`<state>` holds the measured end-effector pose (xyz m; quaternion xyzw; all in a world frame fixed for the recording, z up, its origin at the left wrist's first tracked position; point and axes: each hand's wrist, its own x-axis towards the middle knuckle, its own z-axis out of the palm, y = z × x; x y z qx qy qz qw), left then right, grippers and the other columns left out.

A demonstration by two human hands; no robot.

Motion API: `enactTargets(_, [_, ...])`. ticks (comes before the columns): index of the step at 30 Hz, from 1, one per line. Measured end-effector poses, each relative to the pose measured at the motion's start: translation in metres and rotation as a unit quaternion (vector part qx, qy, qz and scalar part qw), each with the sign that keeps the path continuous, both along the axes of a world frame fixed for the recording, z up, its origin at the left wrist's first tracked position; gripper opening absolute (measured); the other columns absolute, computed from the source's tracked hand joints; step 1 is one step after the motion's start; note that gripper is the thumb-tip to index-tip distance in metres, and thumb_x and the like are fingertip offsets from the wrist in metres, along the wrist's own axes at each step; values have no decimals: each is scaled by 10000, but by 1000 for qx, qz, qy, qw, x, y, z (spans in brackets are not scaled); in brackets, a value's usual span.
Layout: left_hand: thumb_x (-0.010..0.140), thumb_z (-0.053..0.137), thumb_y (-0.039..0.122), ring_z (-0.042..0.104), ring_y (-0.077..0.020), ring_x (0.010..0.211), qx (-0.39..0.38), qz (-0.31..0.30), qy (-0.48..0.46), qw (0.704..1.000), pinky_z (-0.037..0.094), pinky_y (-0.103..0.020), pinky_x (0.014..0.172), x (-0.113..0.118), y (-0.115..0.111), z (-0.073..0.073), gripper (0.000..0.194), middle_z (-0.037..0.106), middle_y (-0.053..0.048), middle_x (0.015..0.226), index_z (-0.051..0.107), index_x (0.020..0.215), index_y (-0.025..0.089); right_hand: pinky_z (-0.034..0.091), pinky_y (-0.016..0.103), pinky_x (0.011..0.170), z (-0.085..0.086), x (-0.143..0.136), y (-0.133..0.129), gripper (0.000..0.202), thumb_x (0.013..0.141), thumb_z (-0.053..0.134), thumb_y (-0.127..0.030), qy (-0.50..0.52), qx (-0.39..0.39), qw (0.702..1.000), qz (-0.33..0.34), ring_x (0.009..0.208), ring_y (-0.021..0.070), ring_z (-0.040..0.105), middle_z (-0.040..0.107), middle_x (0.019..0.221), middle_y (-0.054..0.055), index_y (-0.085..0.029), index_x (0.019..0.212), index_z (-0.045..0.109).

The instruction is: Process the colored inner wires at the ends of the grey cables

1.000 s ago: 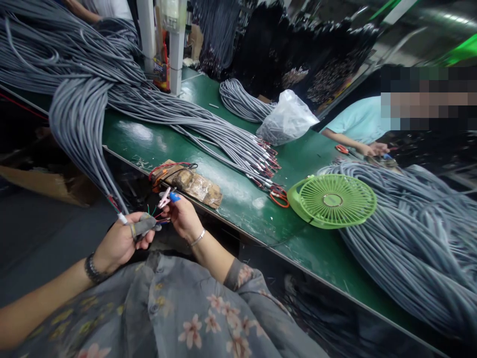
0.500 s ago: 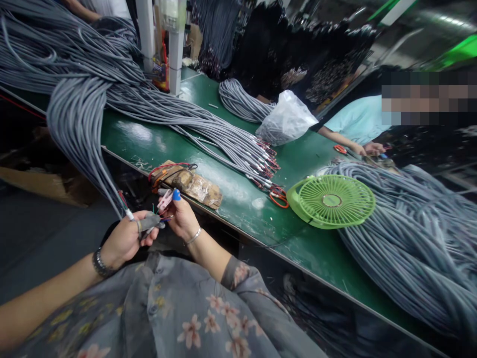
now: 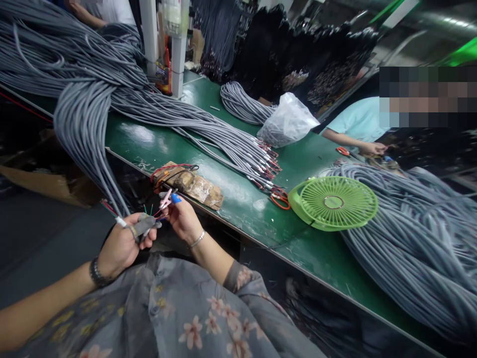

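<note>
Beside bench, left hand grips cable slanting up-left; right hand, apparently clip.

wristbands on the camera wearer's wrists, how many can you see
2: a dark wristband just behind the left hand, and a silvery wristband just behind the right hand. Any under the right sleeve would be hidden.

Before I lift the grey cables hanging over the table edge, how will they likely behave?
The grey cables will probably flop, since they bend down over the table edge. Together they may feel heavy, given their number. Pulling them could drag others, because they seem to merge with the heap.
</note>
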<state>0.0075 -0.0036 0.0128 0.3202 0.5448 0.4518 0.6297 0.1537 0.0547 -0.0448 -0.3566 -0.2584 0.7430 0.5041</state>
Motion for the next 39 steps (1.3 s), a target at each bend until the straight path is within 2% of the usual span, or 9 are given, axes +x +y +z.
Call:
enactTargets(6, [471,908,391,535,-107,398,0,25,-11,1000,373,-218,423,7,5,2,291,685,-20,490,696,556,212,594,330,716,-12,-3,4,643,952,746,-847,-51,23,998,-17,719,198,652,747,795,55,-208,959,818])
enactTargets(11, [474,915,409,541,-108,393,5,26,-9,1000,373,-212,410,12,7,-1,321,678,-28,488,681,550,203,578,344,739,-24,-6,10,745,897,727,-937,-74,69,994,-41,760,229,684,725,732,40,-205,960,843])
enactTargets(16, [465,918,419,534,-105,385,2,32,-6,999,368,-202,404,11,6,-1,327,669,-14,477,685,551,207,598,339,708,-22,-7,15,662,890,820,-865,5,9,1000,12,711,207,680,765,788,44,-206,948,803])
enactTargets(20, [454,898,422,526,-101,376,-7,30,4,1000,359,-203,399,13,6,0,312,661,-15,469,684,528,208,611,343,733,-20,-12,16,580,908,862,-792,32,-20,999,-14,748,213,683,753,795,42,-220,916,770])
enactTargets(23, [460,901,427,524,-99,381,-10,19,14,1000,358,-201,406,13,7,-2,313,655,-9,470,685,524,210,606,341,734,-21,-15,16,608,915,829,-828,29,-18,999,-19,777,222,679,730,783,43,-225,885,754])
enactTargets(27, [477,901,451,518,-96,390,-3,5,24,1000,350,-205,415,9,5,-5,332,663,-14,481,668,507,217,586,317,705,-25,-6,10,738,882,742,-954,12,-1,1000,21,760,199,645,728,809,52,-217,846,733])
enactTargets(31, [509,915,512,523,-107,397,2,-27,48,998,347,-220,423,3,0,-11,374,668,-18,490,676,525,225,556,305,682,-26,15,1,846,659,860,-1008,-49,23,990,131,695,159,613,750,815,44,-193,863,758])
enactTargets(34, [547,905,552,546,-121,416,10,-64,82,995,357,-230,436,-1,-3,-17,387,689,-32,507,691,537,230,538,304,697,-21,27,-6,780,603,974,-901,-108,67,973,192,676,138,597,753,810,20,-192,843,757])
enactTargets(39, [578,859,537,580,-150,447,19,-148,129,980,372,-246,448,-4,-1,-26,341,713,-52,516,700,528,238,509,295,716,-8,30,-10,615,697,1026,-720,-184,169,949,192,701,136,576,658,746,-33,-202,777,705])
